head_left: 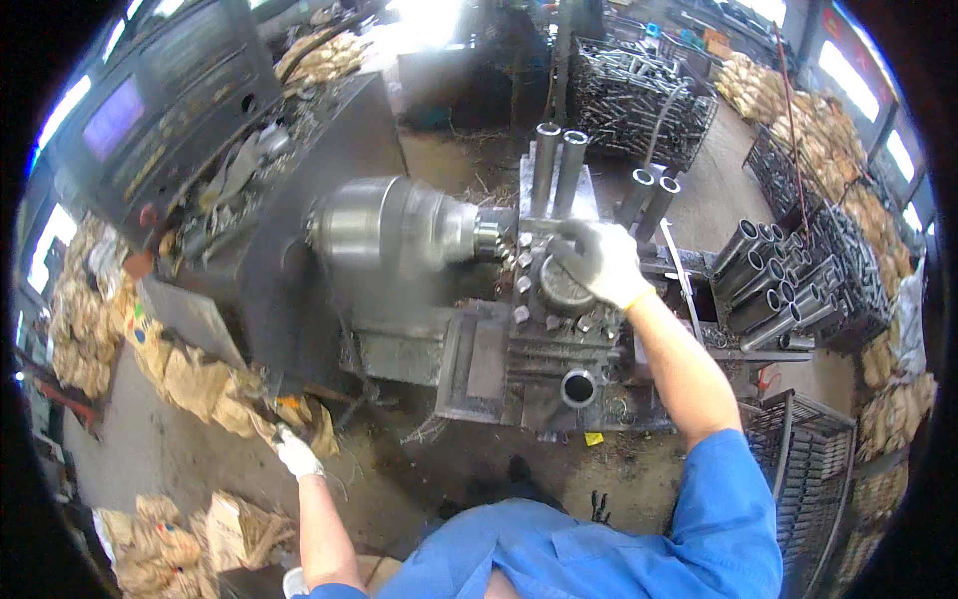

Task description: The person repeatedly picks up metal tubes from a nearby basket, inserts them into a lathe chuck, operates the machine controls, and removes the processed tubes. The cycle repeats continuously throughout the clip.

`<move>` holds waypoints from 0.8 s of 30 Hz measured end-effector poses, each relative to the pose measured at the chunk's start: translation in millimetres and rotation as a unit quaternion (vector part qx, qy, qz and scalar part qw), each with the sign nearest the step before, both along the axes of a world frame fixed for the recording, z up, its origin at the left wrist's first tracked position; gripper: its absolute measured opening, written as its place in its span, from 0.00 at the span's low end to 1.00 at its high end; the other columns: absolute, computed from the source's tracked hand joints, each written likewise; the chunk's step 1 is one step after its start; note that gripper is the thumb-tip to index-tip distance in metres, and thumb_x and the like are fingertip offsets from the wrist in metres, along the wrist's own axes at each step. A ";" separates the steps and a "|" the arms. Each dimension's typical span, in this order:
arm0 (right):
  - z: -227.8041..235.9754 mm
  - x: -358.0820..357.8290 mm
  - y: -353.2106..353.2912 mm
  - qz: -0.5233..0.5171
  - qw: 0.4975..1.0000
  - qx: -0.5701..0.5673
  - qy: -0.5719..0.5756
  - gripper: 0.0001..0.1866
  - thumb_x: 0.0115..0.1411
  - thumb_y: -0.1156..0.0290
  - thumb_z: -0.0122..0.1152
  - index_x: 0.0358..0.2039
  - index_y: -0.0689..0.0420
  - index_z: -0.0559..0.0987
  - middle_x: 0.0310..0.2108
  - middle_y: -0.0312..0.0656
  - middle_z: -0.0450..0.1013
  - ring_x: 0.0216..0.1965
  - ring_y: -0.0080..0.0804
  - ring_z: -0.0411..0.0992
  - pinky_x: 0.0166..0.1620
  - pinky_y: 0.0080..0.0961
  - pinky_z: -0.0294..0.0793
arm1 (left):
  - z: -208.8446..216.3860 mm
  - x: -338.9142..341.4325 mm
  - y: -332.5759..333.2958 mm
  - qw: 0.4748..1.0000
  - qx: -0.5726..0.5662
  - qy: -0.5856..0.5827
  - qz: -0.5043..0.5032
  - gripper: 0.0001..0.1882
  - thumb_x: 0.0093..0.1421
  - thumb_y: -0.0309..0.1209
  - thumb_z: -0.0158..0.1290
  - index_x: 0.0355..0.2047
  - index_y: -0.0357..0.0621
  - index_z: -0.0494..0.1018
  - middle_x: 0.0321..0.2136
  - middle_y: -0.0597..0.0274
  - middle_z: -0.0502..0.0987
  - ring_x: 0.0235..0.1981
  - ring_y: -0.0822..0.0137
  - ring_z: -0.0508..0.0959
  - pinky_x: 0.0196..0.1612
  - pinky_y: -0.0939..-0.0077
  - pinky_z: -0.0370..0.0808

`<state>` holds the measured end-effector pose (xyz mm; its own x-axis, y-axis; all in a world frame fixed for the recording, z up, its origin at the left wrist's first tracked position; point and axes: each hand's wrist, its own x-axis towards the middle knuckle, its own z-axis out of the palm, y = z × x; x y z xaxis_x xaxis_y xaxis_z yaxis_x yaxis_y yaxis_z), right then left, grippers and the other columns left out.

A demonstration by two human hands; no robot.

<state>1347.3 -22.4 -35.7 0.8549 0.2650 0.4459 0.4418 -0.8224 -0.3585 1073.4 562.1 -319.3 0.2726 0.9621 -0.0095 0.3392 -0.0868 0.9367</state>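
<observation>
My right hand, in a white glove with dark, dirty fingertips, lies over the round cap of a lathe's tool post. Its fingers stretch forward across the cap, with nothing clearly held. Bolt heads line the post's left side. Just left of it the chuck looks smeared, as if spinning, and a short metal workpiece sticks out of it towards the post. Low on the left, my left hand, also gloved in white, is closed around something small and dark by the machine's front.
Two steel tubes stand behind the tool post, two more to its right. Several cut tubes are stacked on the right. Beyond are wire baskets of metal parts. Sacks lie at left; a metal rack stands at right.
</observation>
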 end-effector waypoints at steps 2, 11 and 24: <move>-6.9 1.3 -5.4 0.001 0.999 0.035 -0.037 0.16 0.62 0.54 0.65 0.41 0.51 0.89 0.34 0.51 0.84 0.38 0.52 0.84 0.44 0.43 0.84 | 5.5 12.1 9.3 0.994 0.084 0.061 -0.043 0.31 0.77 0.47 0.48 0.64 0.29 0.68 0.57 0.38 0.77 0.51 0.47 0.79 0.56 0.58 0.75; -4.2 3.7 -8.4 0.005 0.999 0.020 -0.037 0.14 0.62 0.55 0.66 0.37 0.51 0.87 0.31 0.47 0.83 0.34 0.50 0.83 0.41 0.44 0.82 | -21.5 17.9 38.7 0.960 0.219 0.131 -0.112 0.30 0.77 0.43 0.48 0.69 0.31 0.66 0.64 0.34 0.73 0.67 0.40 0.72 0.68 0.57 0.68; -14.9 122.8 26.4 0.166 0.893 -0.136 0.395 0.49 0.57 0.39 0.69 0.68 0.61 0.69 0.58 0.54 0.77 0.56 0.49 0.78 0.59 0.39 0.78 | -12.0 3.8 -99.3 0.959 -0.256 -0.085 -0.085 0.23 0.71 0.36 0.59 0.63 0.40 0.71 0.43 0.62 0.79 0.33 0.68 0.76 0.37 0.68 0.76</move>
<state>1470.2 4.0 -50.6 0.7286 0.5692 -0.3810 0.3750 -0.7969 -0.4736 1077.2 462.9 -331.3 0.4652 0.7847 -0.4098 0.2000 0.3578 0.9121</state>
